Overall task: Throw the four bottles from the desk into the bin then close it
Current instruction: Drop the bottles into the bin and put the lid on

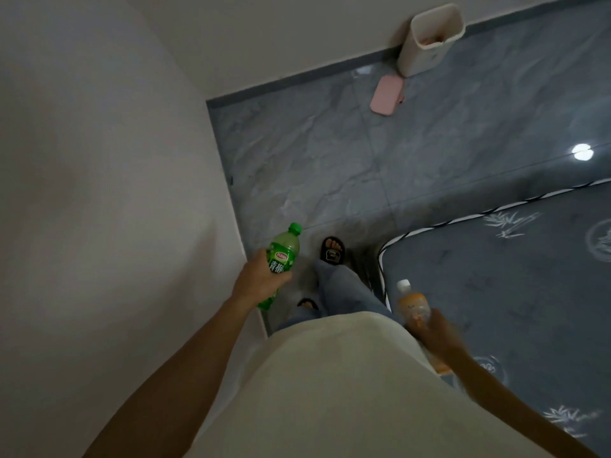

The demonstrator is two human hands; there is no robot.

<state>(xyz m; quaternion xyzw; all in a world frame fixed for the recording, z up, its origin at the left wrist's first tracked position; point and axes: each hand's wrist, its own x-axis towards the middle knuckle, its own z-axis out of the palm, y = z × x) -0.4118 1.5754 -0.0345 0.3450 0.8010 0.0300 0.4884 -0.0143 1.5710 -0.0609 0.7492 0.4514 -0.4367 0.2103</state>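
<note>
The left hand (256,280) grips a green bottle (281,264) (green cap, printed label); the right hand (433,332) holds a blurred orange bottle (413,307), white-capped.

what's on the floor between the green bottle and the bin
In the head view, mostly bare grey tile floor lies between the green bottle and the open bin; the only object is the pink lid, lying just before the bin.

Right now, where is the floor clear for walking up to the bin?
The wide tiled stretch between the wall and the mattress edge is bare up to the open bin. It gets crowded only at the bin's foot, where the pink lid lies.
</note>
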